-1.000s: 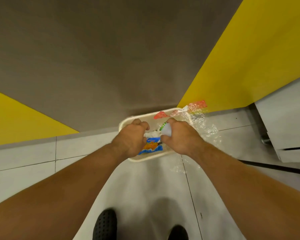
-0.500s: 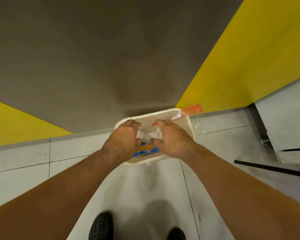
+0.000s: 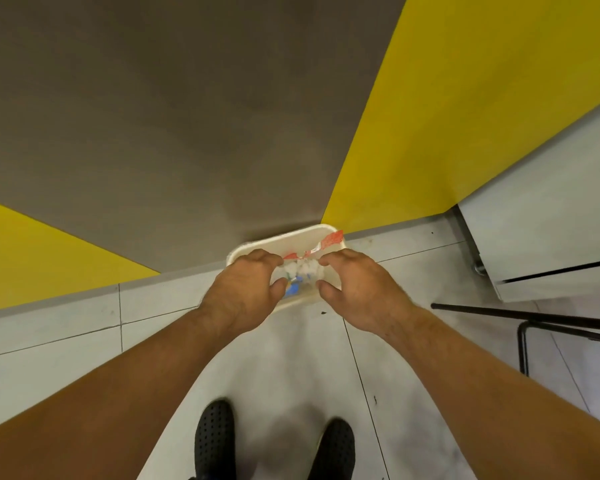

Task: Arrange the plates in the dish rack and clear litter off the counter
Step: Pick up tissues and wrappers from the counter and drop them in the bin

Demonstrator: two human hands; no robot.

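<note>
A cream waste bin (image 3: 274, 239) stands on the tiled floor against the wall. Inside it lies litter (image 3: 300, 271): crumpled white paper, blue wrappers and clear plastic. A red-and-white wrapper strip (image 3: 331, 239) hangs over the bin's far right rim. My left hand (image 3: 243, 289) hovers over the bin's left side and my right hand (image 3: 357, 289) over its right side. Both have curled fingers spread apart, with the litter between them and nothing gripped. No plates or dish rack are in view.
My two black shoes (image 3: 213, 438) stand on the floor tiles just behind the bin. A black metal frame (image 3: 523, 317) lies on the floor at the right. A white cabinet (image 3: 551, 244) stands at the far right. The grey and yellow wall rises behind the bin.
My hands pushed the litter and clear plastic down into the bin, then drew apart and let go. The plastic that hung outside on the right now sits mostly inside.
</note>
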